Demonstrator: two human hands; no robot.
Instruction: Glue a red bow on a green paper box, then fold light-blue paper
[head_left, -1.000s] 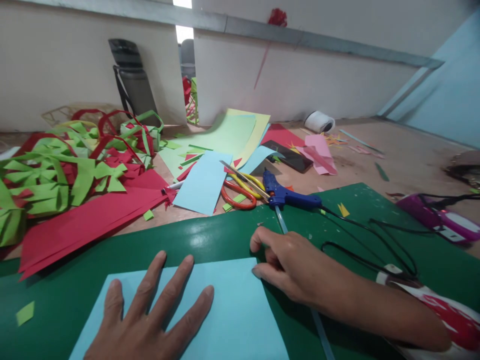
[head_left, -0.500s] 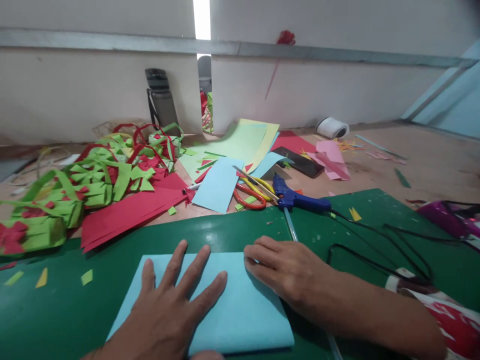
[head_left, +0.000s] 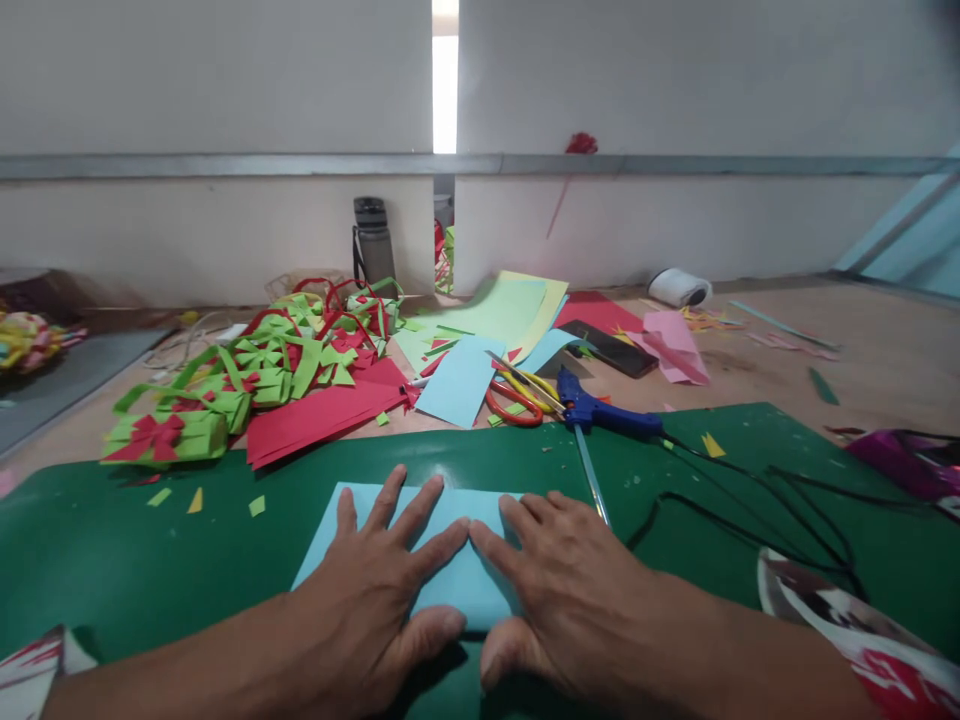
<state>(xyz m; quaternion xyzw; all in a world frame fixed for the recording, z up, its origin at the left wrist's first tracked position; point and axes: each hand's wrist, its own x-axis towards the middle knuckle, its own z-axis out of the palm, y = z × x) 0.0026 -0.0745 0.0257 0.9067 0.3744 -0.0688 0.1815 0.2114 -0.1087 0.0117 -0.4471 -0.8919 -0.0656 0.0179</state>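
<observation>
A folded sheet of light blue paper (head_left: pixel 465 592) lies on the green mat under both hands. My left hand (head_left: pixel 379 575) rests flat on its left and middle part, fingers spread. Over the right part is my right hand (head_left: pixel 555 570), its fingers stretched out and lying on the paper. The two index fingertips nearly meet near the middle. Both thumbs are at the near folded edge. Beyond the right hand, a clear glue stick (head_left: pixel 591 470) runs down from the blue glue gun (head_left: pixel 611 412).
Red-handled scissors (head_left: pixel 514 405) lie beside blue paper pieces (head_left: pixel 459 385). Red paper strips (head_left: pixel 322 410) and small green paper baskets (head_left: pixel 187 435) fill the left back. A black cord (head_left: pixel 739 500) crosses the right side. A phone (head_left: pixel 611 348) and a bottle (head_left: pixel 373 245) stand farther back.
My right hand has moved inward and toward the near edge, now flat on the paper beside the left hand. The left hand stays spread on the paper. The camera view has shifted.
</observation>
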